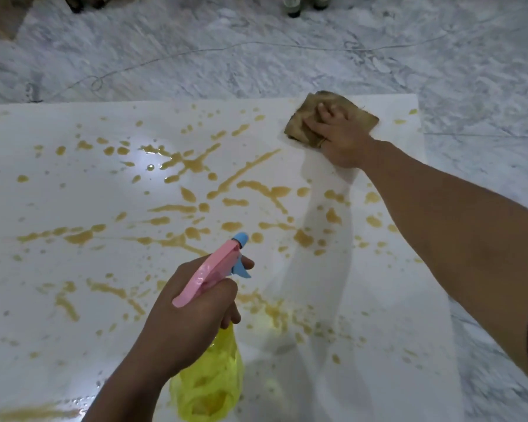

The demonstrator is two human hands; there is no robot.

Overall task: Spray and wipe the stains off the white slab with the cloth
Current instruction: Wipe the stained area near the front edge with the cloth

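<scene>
From my remote station I see the large, glossy white rectangular slab (pixel 73 184) lying flat on a grey-veined marble floor (pixel 256 56) and filling most of the head view. Its surface is covered with yellow-brown liquid stains (pixel 192 164): long streaks, splashes and many small droplets, densest across the middle and toward the near edge. A bright glare spot sits left of centre. A strip near the far right corner, just beside the cloth, reads cleaner than the rest. The folded, brown-soiled square cloth (pixel 305 129) lies flat on the slab at that far right corner. My right hand (pixel 340 138) is pressed palm-down on top of it, fingers spread slightly apart and flat on the fabric, with the bare forearm reaching in from the right edge. My left hand (pixel 195 306) holds a translucent yellow plastic spray bottle with a pink head and blue nozzle and trigger (pixel 214 370) above the near centre of the slab; the fingers are wrapped tightly around the neck, one fingertip resting by the blue trigger, nozzle pointing away toward the stains. I can read no brand, label or writing on the bottle, cloth or slab. A thin pale cord (pixel 165 57) trails across the floor beyond the slab.
</scene>
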